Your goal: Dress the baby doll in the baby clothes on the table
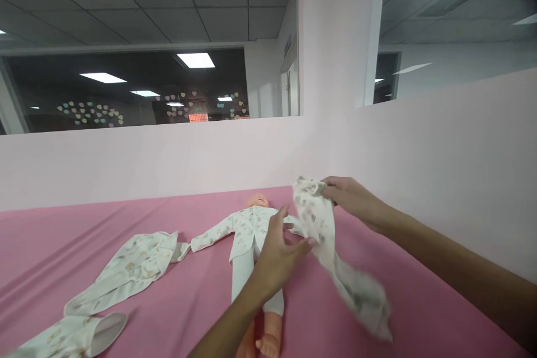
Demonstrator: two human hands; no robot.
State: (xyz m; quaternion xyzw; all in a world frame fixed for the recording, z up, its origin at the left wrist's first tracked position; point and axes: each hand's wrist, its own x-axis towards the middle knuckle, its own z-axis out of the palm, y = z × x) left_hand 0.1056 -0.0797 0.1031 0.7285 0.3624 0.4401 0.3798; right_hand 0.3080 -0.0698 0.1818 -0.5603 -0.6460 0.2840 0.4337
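A baby doll (250, 235) lies on its back on the pink sheet (176, 302), dressed in a white printed top and white leggings, head toward the wall. My right hand (350, 198) is closed on the top edge of a small white printed garment (331, 246), which hangs down and is blurred at its lower end. My left hand (279, 251) reaches over the doll's body, fingers spread, its fingertips touching the garment's side.
A second printed garment (134, 268) lies spread on the sheet to the doll's left. Another piece of clothing (71, 335) lies at the bottom left corner. A pale pink partition wall (440, 179) runs behind and along the right side.
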